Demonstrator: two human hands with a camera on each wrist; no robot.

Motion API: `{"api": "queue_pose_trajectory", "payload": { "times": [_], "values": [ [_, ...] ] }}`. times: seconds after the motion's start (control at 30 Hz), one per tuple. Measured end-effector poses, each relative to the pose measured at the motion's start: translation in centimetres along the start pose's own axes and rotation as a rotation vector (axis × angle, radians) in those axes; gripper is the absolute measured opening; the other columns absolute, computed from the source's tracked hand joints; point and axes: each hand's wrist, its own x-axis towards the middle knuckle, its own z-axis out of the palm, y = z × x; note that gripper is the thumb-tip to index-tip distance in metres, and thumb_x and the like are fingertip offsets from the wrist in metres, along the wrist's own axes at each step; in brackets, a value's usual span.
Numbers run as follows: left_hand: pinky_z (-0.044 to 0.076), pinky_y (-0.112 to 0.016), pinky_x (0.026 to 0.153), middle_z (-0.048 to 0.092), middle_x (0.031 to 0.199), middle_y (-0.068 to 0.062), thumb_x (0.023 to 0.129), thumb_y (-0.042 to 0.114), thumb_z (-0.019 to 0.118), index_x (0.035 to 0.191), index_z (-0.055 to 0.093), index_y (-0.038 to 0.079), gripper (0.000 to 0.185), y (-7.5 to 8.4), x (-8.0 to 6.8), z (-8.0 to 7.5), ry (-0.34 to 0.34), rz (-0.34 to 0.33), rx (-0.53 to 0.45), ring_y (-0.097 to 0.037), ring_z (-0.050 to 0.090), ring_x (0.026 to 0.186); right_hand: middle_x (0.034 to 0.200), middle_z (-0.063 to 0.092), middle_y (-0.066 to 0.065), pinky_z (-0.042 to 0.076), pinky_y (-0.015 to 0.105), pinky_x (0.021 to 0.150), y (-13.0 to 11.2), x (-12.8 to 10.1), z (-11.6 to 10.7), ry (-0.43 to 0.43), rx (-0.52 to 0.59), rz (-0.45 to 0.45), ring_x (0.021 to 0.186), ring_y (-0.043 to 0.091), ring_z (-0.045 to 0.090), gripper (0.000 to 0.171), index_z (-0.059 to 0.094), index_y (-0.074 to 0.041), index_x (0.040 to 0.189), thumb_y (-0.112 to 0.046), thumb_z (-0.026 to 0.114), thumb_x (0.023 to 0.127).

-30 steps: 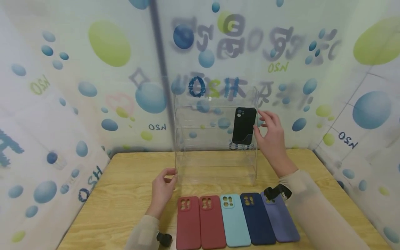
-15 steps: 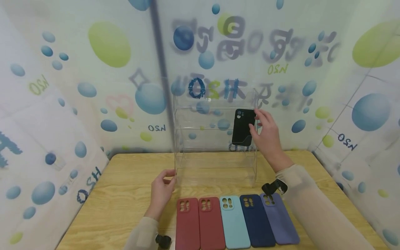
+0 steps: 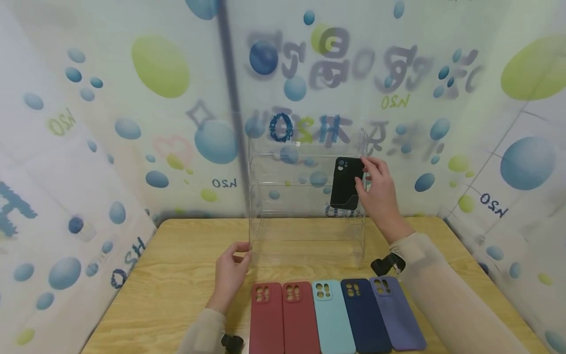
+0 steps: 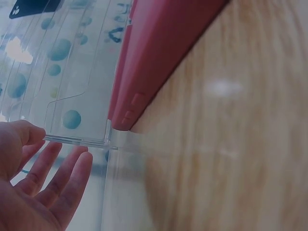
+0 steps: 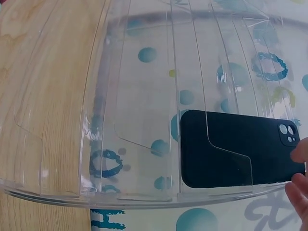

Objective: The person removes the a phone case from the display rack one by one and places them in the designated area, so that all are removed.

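Head view: black phone case (image 3: 346, 183) stands upright in the right end of the clear acrylic rack's (image 3: 305, 196) upper tier. Looks light, soft, a bit grippy; best pinched by its long edges near the top. My right hand (image 3: 378, 189) is raised, fingertips on its top right corner. My left hand (image 3: 231, 271) rests loose-fingered against the rack's lower left corner, steadying.

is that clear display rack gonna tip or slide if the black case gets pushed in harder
Probably slides before tipping: the clear rack looks thin and light on smooth wood. The left hand touching its lower corner likely steadies it. The black case sits high, so a hard push might rock it.
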Motion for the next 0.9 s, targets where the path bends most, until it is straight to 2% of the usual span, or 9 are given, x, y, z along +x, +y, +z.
{"api": "queue_pose_trajectory", "payload": {
  "times": [0.3,0.7,0.9],
  "values": [
    [0.057,-0.023,0.057,0.073,0.112,-0.008,0.099,0.013,0.070,0.116,0.074,0.012,0.018,-0.1,0.0,0.0,0.000,0.010,0.007,-0.017,0.068,0.078,0.142,0.050,0.026,0.059,0.053,0.091,0.5,0.2,0.1,0.007,-0.015,-0.016,0.110,0.040,0.062,0.051,0.054,0.005,0.145,0.003,0.068,0.096],
    [0.058,-0.024,0.058,0.073,0.112,-0.008,0.099,0.014,0.069,0.118,0.073,0.012,0.019,-0.1,0.0,-0.2,0.002,0.000,0.009,-0.019,0.068,0.080,0.129,0.054,0.025,0.055,0.051,0.088,1.0,0.5,0.2,-0.018,-0.134,-0.060,0.103,0.036,0.058,0.054,0.056,0.001,0.145,-0.001,0.072,0.093],
    [0.058,-0.024,0.059,0.072,0.113,-0.008,0.100,0.013,0.069,0.120,0.073,0.010,0.021,-0.2,0.1,0.0,-0.012,-0.010,0.010,-0.017,0.068,0.080,0.129,0.053,0.024,0.056,0.050,0.086,1.2,0.5,0.2,-0.021,-0.130,-0.057,0.103,0.036,0.058,0.051,0.058,0.000,0.142,-0.002,0.073,0.093]
  ]
}}
